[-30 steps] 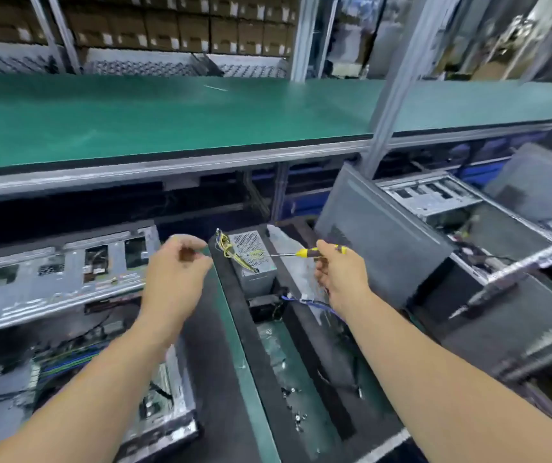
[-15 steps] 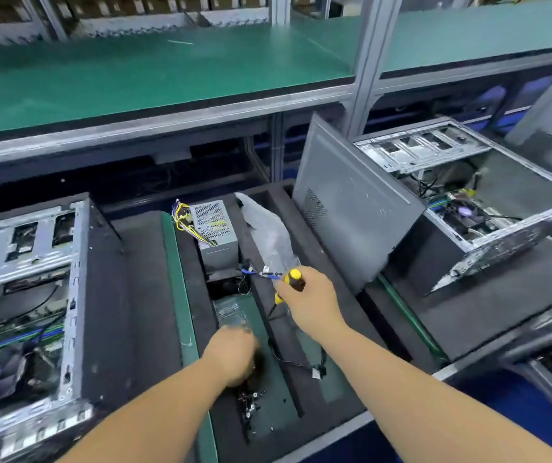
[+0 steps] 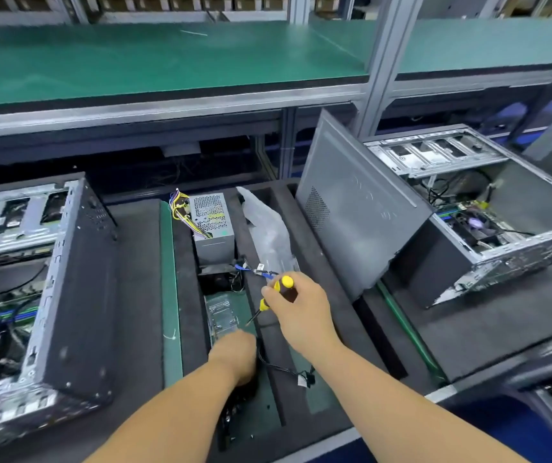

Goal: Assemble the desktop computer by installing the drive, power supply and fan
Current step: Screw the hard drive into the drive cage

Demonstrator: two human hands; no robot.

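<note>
Reaching my left hand [image 3: 234, 354] into the near tray slot, fingers hidden, grasp unclear. Right hand [image 3: 296, 307] clenched round the screwdriver [image 3: 276, 290]. Power supply [image 3: 213, 225] sits far in the tray: heavy, rigid; lift by its metal sides, not the loose wires.

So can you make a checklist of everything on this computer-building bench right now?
Surface: black foam tray with cut-out slots.
Job's things: power supply upright in its slot; open computer case at left, another case at right.
Clutter: plastic bag beside the supply.
Hands: right hand grips a yellow screwdriver; left hand reaches into a slot, fingers hidden.
Cables: yellow wires on the supply; black cable in the tray.
Surroundings: green shelf above.
</note>
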